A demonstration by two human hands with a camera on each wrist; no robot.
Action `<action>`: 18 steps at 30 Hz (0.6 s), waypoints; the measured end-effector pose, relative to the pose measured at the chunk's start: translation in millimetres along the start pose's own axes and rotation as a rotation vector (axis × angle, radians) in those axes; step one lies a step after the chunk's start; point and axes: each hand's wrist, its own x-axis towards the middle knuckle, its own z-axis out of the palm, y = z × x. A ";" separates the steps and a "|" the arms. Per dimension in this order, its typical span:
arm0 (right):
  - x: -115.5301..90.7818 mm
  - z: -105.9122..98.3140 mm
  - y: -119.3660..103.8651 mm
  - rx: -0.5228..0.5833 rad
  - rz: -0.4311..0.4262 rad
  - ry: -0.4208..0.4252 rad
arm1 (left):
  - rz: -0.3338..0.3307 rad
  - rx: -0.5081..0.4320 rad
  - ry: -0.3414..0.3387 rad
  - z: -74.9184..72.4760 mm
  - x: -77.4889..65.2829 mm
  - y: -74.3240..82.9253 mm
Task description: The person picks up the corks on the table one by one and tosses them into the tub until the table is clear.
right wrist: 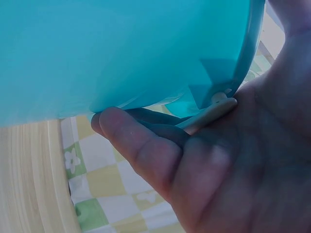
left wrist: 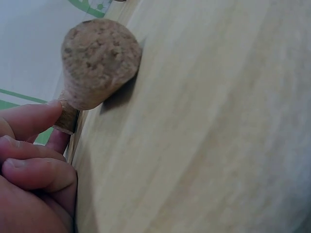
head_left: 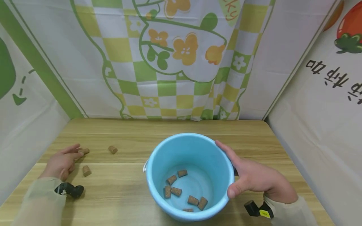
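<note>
A light blue bucket stands on the table with several brown corks lying on its bottom. My right hand holds its right side, thumb at the rim; in the right wrist view the fingers bend against the outer wall, by the handle. At the table's left, my left hand pinches a cork at the fingertips, seen also in the left wrist view. Another cork lies close beside that hand, and one more farther right.
The wooden table ends at a back wall hung with a checked, flowered curtain. Pale side walls close in on the left and right. A white handle end sticks out from the bucket's left side.
</note>
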 end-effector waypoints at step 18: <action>0.9 -0.4 -2.4 -0.009 0.008 -0.007 | 0.001 0.005 0.100 5.9 -1.2 -2.9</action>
